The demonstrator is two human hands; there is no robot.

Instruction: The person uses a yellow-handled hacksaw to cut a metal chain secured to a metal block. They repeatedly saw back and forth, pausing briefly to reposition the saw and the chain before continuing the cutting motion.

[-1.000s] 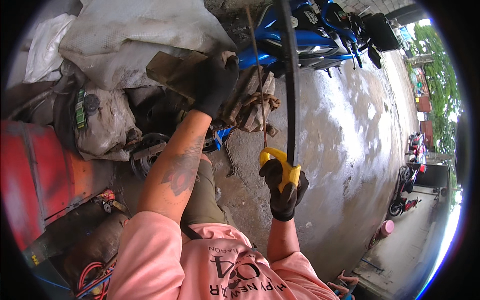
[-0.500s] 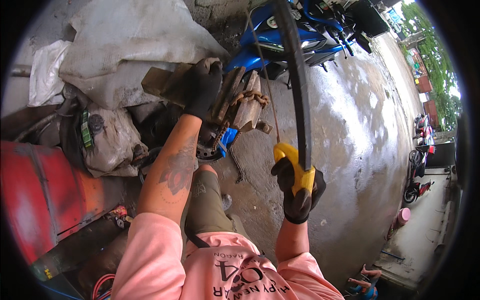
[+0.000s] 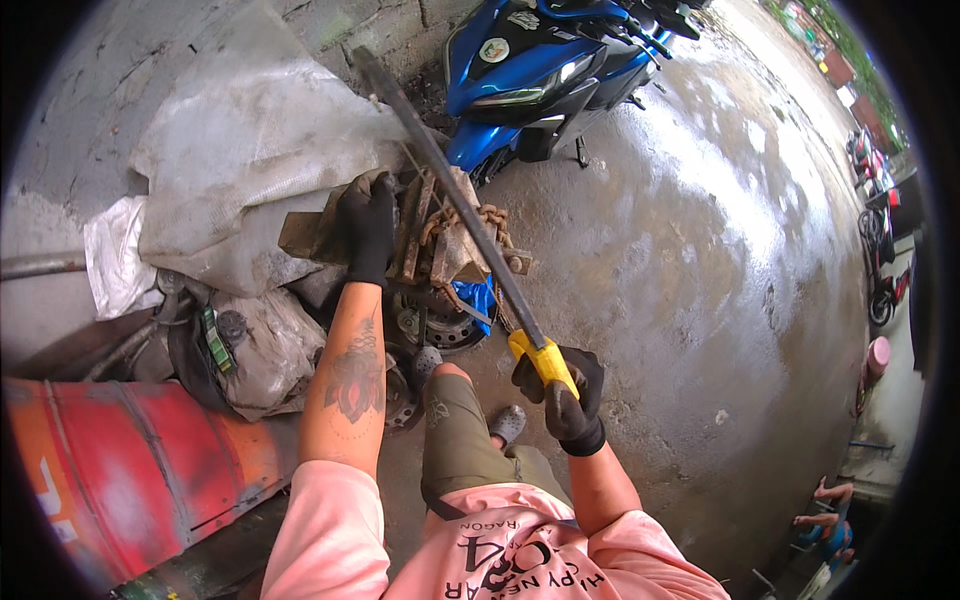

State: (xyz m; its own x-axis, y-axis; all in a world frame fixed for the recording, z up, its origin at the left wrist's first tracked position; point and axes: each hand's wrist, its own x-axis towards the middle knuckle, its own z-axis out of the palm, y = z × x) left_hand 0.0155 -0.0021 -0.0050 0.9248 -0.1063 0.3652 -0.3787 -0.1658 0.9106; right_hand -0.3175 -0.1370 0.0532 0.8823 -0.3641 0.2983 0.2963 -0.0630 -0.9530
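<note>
In my right hand [image 3: 565, 395], dark-gloved, is a hacksaw [image 3: 461, 205], held by its yellow handle. Its frame slants up and left across a worn, rusty vise-like fixture [image 3: 458, 258]. The thin blade is mostly hidden behind the frame, so contact with anything below cannot be seen. My left hand [image 3: 368, 220], in a dark glove, is closed over a squared brown block [image 3: 302, 235] beside the fixture. Whether the block is wood or metal is unclear. A rusty chain [image 3: 492, 215] wraps the fixture.
Beyond the fixture stands a blue motorcycle [image 3: 540, 80]. Grey sheeting [image 3: 240, 170], a dirty sack [image 3: 265, 350] and a red drum [image 3: 130, 470] crowd the left. A wheel rim [image 3: 450, 330] sits below. Another person [image 3: 832, 520] is at the far lower right.
The hacksaw has swung from upright at the right to a leftward slant over the fixture. My right hand has moved slightly left and down; my left hand stays on the block. The view has shifted.
</note>
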